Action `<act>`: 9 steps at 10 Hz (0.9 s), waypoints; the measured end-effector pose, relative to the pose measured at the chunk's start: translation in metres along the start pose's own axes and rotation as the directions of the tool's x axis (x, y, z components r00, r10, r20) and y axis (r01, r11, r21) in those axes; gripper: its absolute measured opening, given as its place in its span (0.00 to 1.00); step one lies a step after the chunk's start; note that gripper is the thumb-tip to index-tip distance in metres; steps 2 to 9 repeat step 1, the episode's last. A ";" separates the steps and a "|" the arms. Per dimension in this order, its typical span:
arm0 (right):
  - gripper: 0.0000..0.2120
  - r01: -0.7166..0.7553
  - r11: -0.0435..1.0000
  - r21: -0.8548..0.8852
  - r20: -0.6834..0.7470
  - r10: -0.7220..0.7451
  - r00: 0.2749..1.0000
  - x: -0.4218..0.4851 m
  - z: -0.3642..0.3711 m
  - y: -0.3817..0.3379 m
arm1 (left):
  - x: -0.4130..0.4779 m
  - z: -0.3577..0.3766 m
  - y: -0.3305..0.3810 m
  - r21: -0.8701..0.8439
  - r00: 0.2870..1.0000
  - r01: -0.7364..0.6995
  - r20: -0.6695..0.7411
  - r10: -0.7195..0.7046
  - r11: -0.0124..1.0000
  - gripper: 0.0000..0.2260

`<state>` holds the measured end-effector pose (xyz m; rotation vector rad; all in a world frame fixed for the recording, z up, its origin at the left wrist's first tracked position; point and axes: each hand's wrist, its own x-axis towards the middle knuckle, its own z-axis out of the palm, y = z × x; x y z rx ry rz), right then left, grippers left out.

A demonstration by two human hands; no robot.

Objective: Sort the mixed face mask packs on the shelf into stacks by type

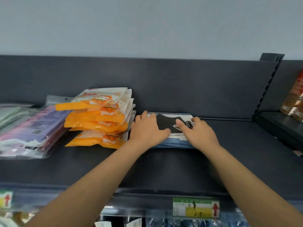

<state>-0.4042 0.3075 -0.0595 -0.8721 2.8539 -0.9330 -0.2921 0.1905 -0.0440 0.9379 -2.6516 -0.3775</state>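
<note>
A low stack of blue-and-white mask packs [172, 141] lies at the middle of the dark shelf [164, 167]; its top pack shows a black mask [165, 122]. My left hand [147, 130] lies flat on the stack's left side. My right hand [199, 132] presses on its right side, fingers spread on top. Left of them stands a taller stack of orange-and-white packs [100, 115]. Further left lies a pile of clear packs with purple and pink masks [32, 130], with greenish packs [11, 113] at the far left edge.
The shelf's dark back panel [180, 86] rises behind the stacks. Boxed goods [293, 99] sit on the neighbouring shelf to the right. A green-and-yellow price label [196, 207] hangs on the front rail, with more packaged goods on the shelf below.
</note>
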 end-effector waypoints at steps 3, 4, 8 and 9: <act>0.35 0.025 0.991 -0.135 -0.078 -0.036 0.996 -0.017 -0.012 0.002 | -0.022 -0.009 0.000 0.086 0.997 -0.042 -0.068 0.048 0.995 0.36; 0.35 0.025 0.991 -0.135 -0.078 -0.036 0.996 -0.017 -0.012 0.002 | -0.022 -0.009 0.000 0.086 0.997 -0.042 -0.068 0.048 0.995 0.36; 0.35 0.025 0.991 -0.135 -0.078 -0.036 0.996 -0.017 -0.012 0.002 | -0.022 -0.009 0.000 0.086 0.997 -0.042 -0.068 0.048 0.995 0.36; 0.35 0.025 0.991 -0.135 -0.078 -0.036 0.996 -0.017 -0.012 0.002 | -0.022 -0.009 0.000 0.086 0.997 -0.042 -0.068 0.048 0.995 0.36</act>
